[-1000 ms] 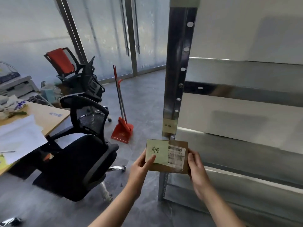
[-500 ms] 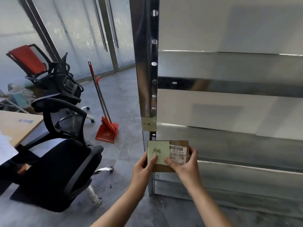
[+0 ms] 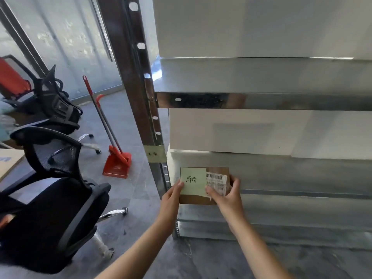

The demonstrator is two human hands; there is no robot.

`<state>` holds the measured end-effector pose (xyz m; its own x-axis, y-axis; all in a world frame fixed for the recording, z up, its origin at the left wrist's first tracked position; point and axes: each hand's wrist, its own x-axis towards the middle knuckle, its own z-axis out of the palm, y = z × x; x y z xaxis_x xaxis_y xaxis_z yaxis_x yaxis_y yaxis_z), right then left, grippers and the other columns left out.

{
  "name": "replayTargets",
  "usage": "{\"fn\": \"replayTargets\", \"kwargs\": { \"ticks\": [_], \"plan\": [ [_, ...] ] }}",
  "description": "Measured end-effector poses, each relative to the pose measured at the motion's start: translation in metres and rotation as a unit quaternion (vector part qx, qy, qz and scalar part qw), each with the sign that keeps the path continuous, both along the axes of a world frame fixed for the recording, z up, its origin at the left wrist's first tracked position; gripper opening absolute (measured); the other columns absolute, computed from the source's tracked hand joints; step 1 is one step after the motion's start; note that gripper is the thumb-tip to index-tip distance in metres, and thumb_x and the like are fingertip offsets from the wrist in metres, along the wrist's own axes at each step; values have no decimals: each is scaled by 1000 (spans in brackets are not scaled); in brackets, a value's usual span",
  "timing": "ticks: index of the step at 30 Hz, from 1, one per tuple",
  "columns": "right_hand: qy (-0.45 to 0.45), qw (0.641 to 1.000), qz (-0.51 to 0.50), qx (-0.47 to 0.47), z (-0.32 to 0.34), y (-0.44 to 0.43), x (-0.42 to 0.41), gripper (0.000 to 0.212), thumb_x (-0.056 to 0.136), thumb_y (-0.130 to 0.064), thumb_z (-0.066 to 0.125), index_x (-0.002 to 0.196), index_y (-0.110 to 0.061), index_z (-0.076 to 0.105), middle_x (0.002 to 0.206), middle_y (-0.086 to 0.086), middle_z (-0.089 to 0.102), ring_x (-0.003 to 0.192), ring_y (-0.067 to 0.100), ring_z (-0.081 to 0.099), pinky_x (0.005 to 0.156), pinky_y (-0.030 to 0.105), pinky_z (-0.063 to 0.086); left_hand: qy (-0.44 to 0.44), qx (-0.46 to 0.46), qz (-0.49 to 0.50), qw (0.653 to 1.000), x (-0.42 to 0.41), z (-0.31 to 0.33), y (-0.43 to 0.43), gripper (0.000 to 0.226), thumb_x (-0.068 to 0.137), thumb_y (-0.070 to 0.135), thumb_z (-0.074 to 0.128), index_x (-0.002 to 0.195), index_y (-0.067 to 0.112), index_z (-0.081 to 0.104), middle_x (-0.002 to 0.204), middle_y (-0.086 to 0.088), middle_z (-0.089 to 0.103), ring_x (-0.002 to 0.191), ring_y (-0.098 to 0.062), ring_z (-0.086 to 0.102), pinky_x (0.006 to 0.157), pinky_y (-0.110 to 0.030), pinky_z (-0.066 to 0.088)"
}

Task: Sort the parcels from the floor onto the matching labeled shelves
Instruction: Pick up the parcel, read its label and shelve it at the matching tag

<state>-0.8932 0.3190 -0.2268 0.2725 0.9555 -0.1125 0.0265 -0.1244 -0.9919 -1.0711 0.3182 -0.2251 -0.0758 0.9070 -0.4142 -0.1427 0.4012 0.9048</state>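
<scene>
A small brown cardboard parcel (image 3: 217, 172) carries a pale green handwritten note and a white barcode sticker. I hold it upright in front of the metal shelf rack (image 3: 261, 100). My left hand (image 3: 171, 198) grips its left edge, thumb on the note. My right hand (image 3: 227, 196) grips its right side, thumb over the barcode sticker. A pale green label (image 3: 155, 154) with similar handwriting is stuck on the rack's upright post, just above and left of the parcel. The shelf level (image 3: 302, 174) behind the parcel looks bare.
A black mesh office chair (image 3: 50, 190) stands close on the left. A red dustpan and broom (image 3: 116, 158) lean beyond it, near a glass wall. More chairs (image 3: 50, 99) sit further back. A wooden desk corner (image 3: 8, 162) shows at the left edge.
The view has swung right and closer to the rack. My right hand shifted from the parcel's right edge onto its front. The parcel now sits nearer the post label.
</scene>
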Motion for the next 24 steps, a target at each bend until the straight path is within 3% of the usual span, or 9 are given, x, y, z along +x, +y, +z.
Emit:
{"fn": "replayTargets", "kwargs": {
  "ticks": [2, 6, 10, 15, 18, 24],
  "plan": [
    [-1, 1000, 8, 0, -1, 8, 9, 64, 75, -21, 88, 118, -32, 43, 112, -2, 68, 85, -10, 69, 64, 7, 52, 11, -4, -8, 1000, 6, -1, 9, 35, 99, 44, 57, 124, 25, 72, 108, 10, 80, 110, -11, 69, 91, -25, 52],
    [0, 1000, 15, -10, -1, 29, 22, 59, 75, -23, 88, 107, -42, 43, 111, -4, 67, 85, -10, 69, 63, 8, 53, 22, -25, -1, 999, 17, -3, 30, 28, 100, 44, 51, 104, 29, 74, 100, 8, 79, 101, -14, 68, 86, -30, 50],
    [14, 999, 22, -31, -2, 48, 33, 58, 79, -33, 85, 119, -33, 43, 112, -8, 67, 87, -7, 69, 63, 9, 54, 20, -52, 1, 998, 28, -4, 56, 28, 98, 43, 52, 102, 25, 73, 106, 1, 75, 103, -19, 66, 84, -33, 48],
    [77, 995, -8, -57, -10, 66, 49, 30, 95, -32, 66, 122, -26, 55, 110, -8, 70, 82, -4, 71, 60, 12, 55, 17, -62, -12, 998, 34, -15, 80, 40, 99, 40, 53, 124, 12, 68, 120, -7, 73, 118, -24, 64, 112, -42, 45],
    [93, 993, -18, -74, -17, 75, 57, 11, 99, -33, 61, 108, -32, 67, 98, -11, 76, 81, 2, 74, 57, 17, 56, 17, -50, -34, 998, 36, -20, 85, 23, 100, 38, 55, 108, 23, 71, 129, -8, 70, 124, -24, 63, 117, -46, 41],
    [99, 991, -12, -90, -28, 93, 65, 16, 101, -23, 58, 97, -32, 71, 81, -25, 76, 73, -13, 69, 58, 3, 48, 29, -43, -25, 998, 41, -28, 95, 19, 101, 39, 57, 96, 26, 71, 110, 1, 74, 117, -21, 65, 116, -44, 44]
  ]
}}
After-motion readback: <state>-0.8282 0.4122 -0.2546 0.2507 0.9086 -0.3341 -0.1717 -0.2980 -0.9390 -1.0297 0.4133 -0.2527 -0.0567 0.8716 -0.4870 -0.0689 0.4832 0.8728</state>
